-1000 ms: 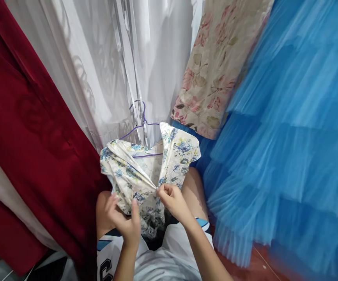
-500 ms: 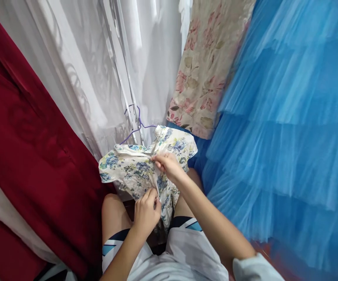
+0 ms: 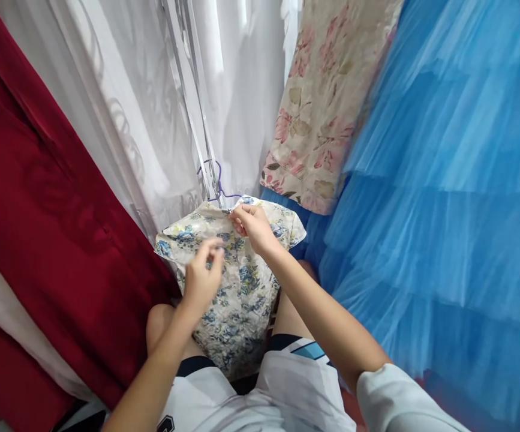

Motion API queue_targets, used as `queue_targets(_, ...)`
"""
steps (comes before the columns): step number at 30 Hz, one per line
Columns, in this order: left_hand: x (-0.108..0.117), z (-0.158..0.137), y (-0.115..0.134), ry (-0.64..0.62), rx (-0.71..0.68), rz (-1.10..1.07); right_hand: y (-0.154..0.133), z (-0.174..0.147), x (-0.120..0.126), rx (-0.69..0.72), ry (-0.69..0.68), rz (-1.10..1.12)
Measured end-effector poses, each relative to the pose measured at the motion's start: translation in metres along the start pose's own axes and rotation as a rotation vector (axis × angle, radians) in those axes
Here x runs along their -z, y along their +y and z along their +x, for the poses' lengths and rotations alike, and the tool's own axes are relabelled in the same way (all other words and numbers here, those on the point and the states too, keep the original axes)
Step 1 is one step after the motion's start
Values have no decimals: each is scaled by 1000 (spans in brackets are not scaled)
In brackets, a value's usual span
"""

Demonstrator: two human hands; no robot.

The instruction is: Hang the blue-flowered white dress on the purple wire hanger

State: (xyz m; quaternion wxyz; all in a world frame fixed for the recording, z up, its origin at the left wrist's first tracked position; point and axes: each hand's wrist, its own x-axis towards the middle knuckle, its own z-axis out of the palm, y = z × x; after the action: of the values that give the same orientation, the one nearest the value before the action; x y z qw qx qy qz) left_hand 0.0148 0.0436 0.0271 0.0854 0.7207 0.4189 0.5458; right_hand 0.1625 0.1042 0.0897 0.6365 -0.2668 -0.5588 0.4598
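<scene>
Head view suggests fastening: the right hand [image 3: 255,227] pinches the floral garment [image 3: 244,294] high up; the left hand [image 3: 203,273], half-open, seemingly empty, should steady it.

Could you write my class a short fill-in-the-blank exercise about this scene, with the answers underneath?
1. The hanger above the floral garment is coloured ____.
2. The hand whose fingers are at the garment's top edge is the ____ one.
3. The tiered skirt along the picture's right side is ____.

Missing words: purple; right; blue.
</scene>
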Motion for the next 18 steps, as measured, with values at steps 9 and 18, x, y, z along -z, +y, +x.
queue_targets(9, 7, 102, 13, 75, -258, 141, 23, -3, 5, 275, 93, -463)
queue_targets(18, 97, 89, -115, 592, 255, -280, 62, -57, 9, 37, -21, -318)
